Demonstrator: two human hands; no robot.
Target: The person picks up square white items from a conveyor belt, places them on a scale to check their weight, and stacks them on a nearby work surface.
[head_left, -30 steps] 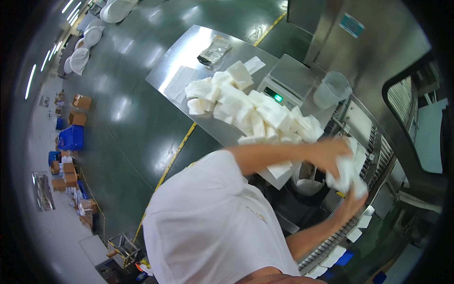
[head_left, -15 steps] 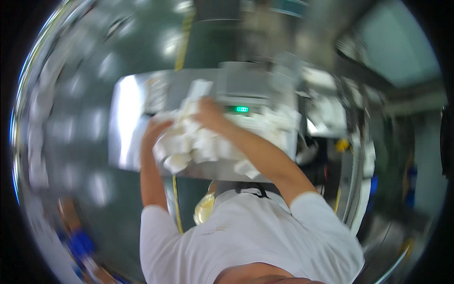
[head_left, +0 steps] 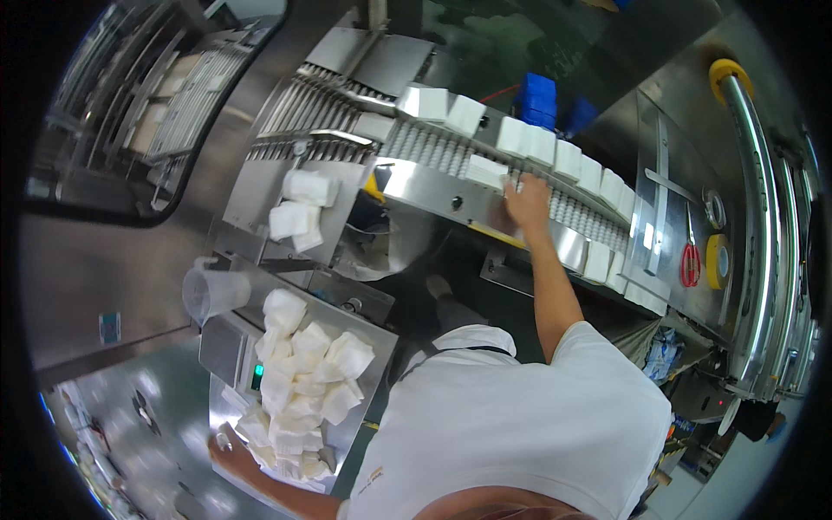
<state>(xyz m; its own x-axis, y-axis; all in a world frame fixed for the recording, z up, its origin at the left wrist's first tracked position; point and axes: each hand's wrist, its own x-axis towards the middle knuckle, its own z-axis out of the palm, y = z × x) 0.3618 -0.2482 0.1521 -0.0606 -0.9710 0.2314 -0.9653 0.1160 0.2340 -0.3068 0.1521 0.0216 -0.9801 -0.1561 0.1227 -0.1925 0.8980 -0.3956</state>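
On the far conveyor (head_left: 425, 143), right hand (head_left: 529, 202) at a white stack (head_left: 487, 171): light touch, keep it square! Left hand (head_left: 224, 444) by the near-left pile (head_left: 299, 381); both grips, can't tell.

White pack (head_left: 487, 172): block-shaped, neatly folded, placed alone near the middle of the conveyor (head_left: 572, 212), close to its near rail, long side roughly along the belt. White pile (head_left: 299, 381): soft folded pieces, heaped loosely at mixed angles, many overlapped, some tilted, spread across the steel table (head_left: 380, 336) at near left.
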